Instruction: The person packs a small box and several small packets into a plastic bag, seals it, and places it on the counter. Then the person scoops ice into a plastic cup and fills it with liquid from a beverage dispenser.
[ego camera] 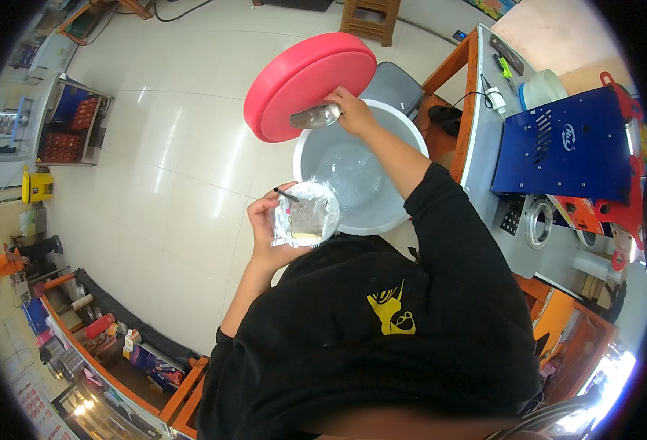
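My left hand [264, 231] grips a round clear plastic cup [330, 220] with a plastic wrapper about it. A black straw [285, 193] pokes from its top, and the contents are not clear to me. In my right hand [351, 110] is a shiny metal scoop [319, 116]. The same hand's fingers meet the face of a big red round lid [307, 71], tilted up beside a wide tub [298, 159]. The tub is pale grey with a white rim. Some clear, glinting material, perhaps ice or plastic, lies inside it. The cup overlaps the tub's near left rim.
To the right, a metal-topped table [480, 110] carries a blue metal machine [565, 148], green-handled scissors [504, 66] and a white plug [497, 100]. A grey bin [392, 85] stands behind the tub. A brown stool [370, 19] is farther off. A person in orange [7, 264] is at far left.
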### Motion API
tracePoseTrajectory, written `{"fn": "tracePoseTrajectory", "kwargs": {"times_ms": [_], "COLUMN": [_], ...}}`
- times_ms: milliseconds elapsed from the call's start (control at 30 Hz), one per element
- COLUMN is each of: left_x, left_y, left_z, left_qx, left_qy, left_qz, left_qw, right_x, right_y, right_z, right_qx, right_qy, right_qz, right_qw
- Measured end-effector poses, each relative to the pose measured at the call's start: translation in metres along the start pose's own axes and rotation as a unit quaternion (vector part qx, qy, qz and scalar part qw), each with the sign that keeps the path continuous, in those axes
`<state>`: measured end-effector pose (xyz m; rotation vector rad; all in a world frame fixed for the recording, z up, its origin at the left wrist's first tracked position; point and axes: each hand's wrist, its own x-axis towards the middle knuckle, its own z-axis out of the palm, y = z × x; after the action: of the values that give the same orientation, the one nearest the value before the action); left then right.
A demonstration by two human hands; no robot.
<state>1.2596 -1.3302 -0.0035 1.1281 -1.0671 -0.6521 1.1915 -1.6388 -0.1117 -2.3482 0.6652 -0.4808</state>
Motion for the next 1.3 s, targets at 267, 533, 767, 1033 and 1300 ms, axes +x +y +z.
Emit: {"fn": "tracePoseTrajectory", "kwargs": {"times_ms": [267,533,767,1033,1300], "left_x": [-0.012,-0.007,-0.008,-0.025,-0.044], "left_y": [0.023,0.046,0.051,0.060,0.070], "left_z": [-0.008,0.002,0.012,-0.024,-0.143], "left_qx": [0.068,0.122,0.150,0.161,0.163], "left_qy": [0.065,0.113,0.172,0.196,0.162], "left_qz": [0.044,0.099,0.106,0.071,0.063], "left_qw": [0.995,0.981,0.968,0.965,0.971], "right_x": [0.032,-0.022,-0.098,-0.113,-0.165], "right_y": [-0.049,-0.093,-0.044,-0.031,-0.047], "right_z": [-0.076,-0.166,-0.108,-0.069,-0.060], "right_qx": [0.071,0.131,0.223,0.279,-0.202], "right_qy": [0.070,-0.014,-0.197,-0.072,0.198], "right_qz": [-0.103,0.071,0.334,0.374,0.325], "right_qw": [0.990,0.989,0.894,0.882,0.902]}}
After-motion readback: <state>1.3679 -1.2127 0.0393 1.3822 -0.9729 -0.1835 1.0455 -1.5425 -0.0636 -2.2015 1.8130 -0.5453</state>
